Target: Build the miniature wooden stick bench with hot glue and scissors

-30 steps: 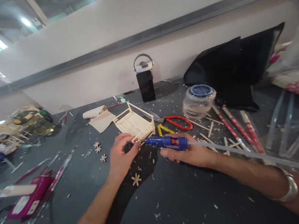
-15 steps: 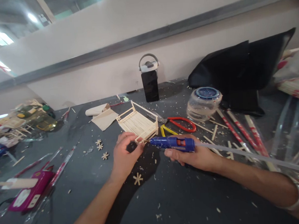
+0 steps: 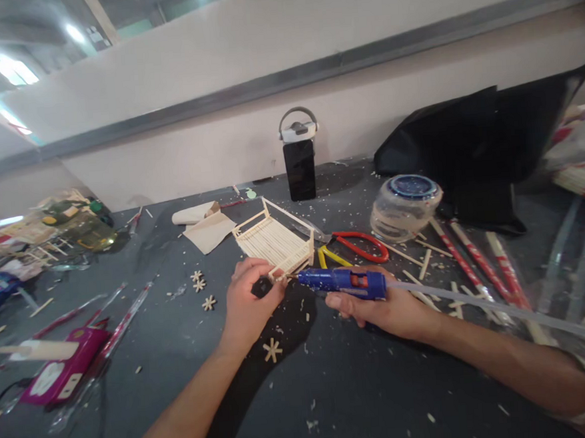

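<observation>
The model [image 3: 277, 241] is built of thin, pale wooden sticks: a flat deck of slats laid closely side by side, with short posts at corners and slim rails running between them. It sits on the dark worktop [image 3: 374, 390], deck facing up and turned at an angle, its near end pinched by the left hand [image 3: 251, 298].

The glue gun [image 3: 344, 283] is blue, with a red part showing through an opening in its body. Gripped in the right hand [image 3: 379, 306], it points its nozzle leftward at the model's near edge; whether the tip touches is unclear. A long translucent glue stick [image 3: 478, 301] trails from its rear, sloping down rightward.
</observation>
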A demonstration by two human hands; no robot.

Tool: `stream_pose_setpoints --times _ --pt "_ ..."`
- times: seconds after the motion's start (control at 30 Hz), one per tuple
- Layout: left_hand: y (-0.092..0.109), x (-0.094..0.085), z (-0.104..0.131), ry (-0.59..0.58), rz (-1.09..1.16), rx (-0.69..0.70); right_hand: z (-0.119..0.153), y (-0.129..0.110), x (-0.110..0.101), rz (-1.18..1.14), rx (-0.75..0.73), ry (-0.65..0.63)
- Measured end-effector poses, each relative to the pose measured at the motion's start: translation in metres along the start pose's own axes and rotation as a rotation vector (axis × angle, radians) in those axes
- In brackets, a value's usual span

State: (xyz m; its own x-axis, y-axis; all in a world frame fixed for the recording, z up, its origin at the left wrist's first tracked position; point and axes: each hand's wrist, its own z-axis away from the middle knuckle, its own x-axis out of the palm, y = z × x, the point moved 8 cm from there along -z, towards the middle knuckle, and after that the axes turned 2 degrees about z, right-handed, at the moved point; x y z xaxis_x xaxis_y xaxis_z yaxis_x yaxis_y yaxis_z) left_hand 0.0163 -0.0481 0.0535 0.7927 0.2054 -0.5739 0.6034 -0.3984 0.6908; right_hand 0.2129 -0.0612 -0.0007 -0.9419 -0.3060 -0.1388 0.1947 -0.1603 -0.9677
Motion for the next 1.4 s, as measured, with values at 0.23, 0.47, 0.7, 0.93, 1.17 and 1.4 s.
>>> stream_pose_setpoints --times 0.23,0.47,0.7,0.93,1.17,1.4 --pt "0.0008 -0.0009 0.0001 0.010 -0.007 0.016 0.0000 -0.0017 0.0000 0.003 -0.016 -0.012" --pt "0.0016 -0.0010 -0.0001 0.015 -0.009 0.015 0.0000 -0.0013 -0.0015 0.019 -0.023 0.019" --pt "0.0013 -0.0004 -0.0001 0.016 -0.016 0.021 -0.0002 -0.0042 -0.0006 0.015 -0.026 -0.001" --pt "0.0011 -0.0006 0.0003 0.020 -0.011 0.022 -0.0006 -0.0021 -0.0002 0.015 -0.036 -0.012" --pt "0.0005 -0.0009 0.0017 0.017 -0.025 0.027 0.0019 -0.0054 0.0009 0.037 0.010 -0.017" --pt "0.0005 -0.0015 0.0048 0.016 -0.087 0.061 0.0035 -0.0061 0.0014 0.037 0.061 -0.027"
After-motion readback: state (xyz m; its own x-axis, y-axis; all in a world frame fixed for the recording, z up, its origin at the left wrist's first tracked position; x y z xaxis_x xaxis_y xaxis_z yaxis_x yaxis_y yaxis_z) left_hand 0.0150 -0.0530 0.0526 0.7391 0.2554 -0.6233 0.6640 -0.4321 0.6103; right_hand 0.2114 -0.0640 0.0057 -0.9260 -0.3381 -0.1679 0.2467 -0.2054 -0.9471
